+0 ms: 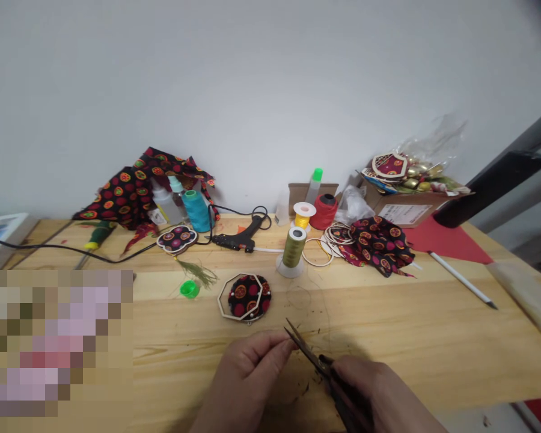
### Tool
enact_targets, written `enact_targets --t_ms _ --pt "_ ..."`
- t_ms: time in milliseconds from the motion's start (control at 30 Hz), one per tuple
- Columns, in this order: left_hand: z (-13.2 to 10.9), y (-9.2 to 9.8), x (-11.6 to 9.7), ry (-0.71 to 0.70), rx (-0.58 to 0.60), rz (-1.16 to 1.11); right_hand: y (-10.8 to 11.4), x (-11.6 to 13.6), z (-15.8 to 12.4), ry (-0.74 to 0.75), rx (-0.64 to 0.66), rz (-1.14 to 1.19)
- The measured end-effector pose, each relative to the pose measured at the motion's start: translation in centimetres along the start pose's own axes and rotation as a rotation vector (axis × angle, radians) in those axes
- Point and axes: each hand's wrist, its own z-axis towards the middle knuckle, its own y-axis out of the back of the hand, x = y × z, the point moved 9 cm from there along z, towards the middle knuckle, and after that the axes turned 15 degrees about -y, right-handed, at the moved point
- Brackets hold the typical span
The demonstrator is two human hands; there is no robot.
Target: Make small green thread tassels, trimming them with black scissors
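My left hand (256, 373) is closed in a pinch above the table, thumb against forefinger. What lies between its fingertips is too small to make out. My right hand (369, 385) grips a pair of scissors (313, 355), their blades slightly parted and their tips beside the left fingertips. Beyond the hands stands an olive-green thread spool (294, 248), with a thin loose thread (328, 300) curling over the wood near it. Left of the spool, a pale wooden octagon frame (222, 308) partly overlaps a round piece covered in dark patterned fabric (250, 294). Small dark scraps (304, 388) lie under the scissors.
A glue gun (238, 240) with a black cord, a teal thread cone (197, 210), a red thread cone (324, 211) and a green cap (189, 290) stand further back. Patterned cloth (383, 243), a filled cardboard box (401, 207) and a white pen (462, 279) are at right.
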Motion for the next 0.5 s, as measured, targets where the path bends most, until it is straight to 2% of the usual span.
enact_targets --t_ms 267,433,500 --pt "-0.1 -0.7 0.0 0.008 0.043 -0.106 -0.6 -0.8 0.1 -0.186 0.08 0.038" --pt "-0.2 -0.6 -0.1 -0.006 0.045 -0.116 -1.5 -1.2 0.6 -0.161 0.155 0.084" --pt "-0.3 -0.6 0.2 0.004 0.045 -0.111 -1.4 -1.4 0.6 -0.152 0.144 0.088"
